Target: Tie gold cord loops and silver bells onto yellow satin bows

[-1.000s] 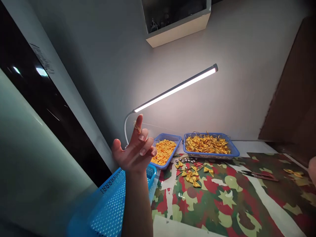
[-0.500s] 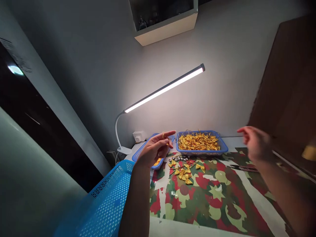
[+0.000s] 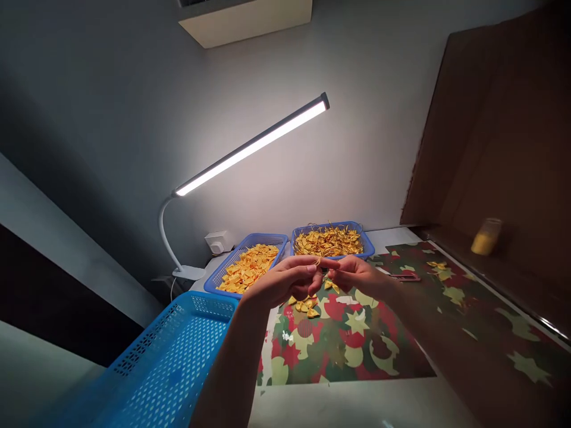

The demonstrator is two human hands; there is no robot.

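Observation:
Over the table my left hand (image 3: 292,278) is closed, its index finger stretched to the right and its thumb pressed inward. A thin gold cord (image 3: 318,261) is looped at that index finger. My right hand (image 3: 359,277) meets the tip of this finger in a pinch; whatever lies in the pinch is too small to make out. Below the hands, several gold bows (image 3: 307,306) lie on the camouflage-patterned sheet (image 3: 339,356), partly hidden by my fingers. Just behind the hands stands a blue basket (image 3: 369,248) heaped with gold bows on cords.
Left of it, another blue basket (image 3: 213,279) holds gold bow pieces. A larger light-blue basket (image 3: 178,351) sits at the front left. A lit lamp (image 3: 254,145) reaches over the table. Pink-handled snips (image 3: 408,277) and a jar with yellow contents (image 3: 486,236) are at right.
My right hand has come in from the far right to meet my left fingertip. The view has turned right, showing more of the left basket and of the table's right side.

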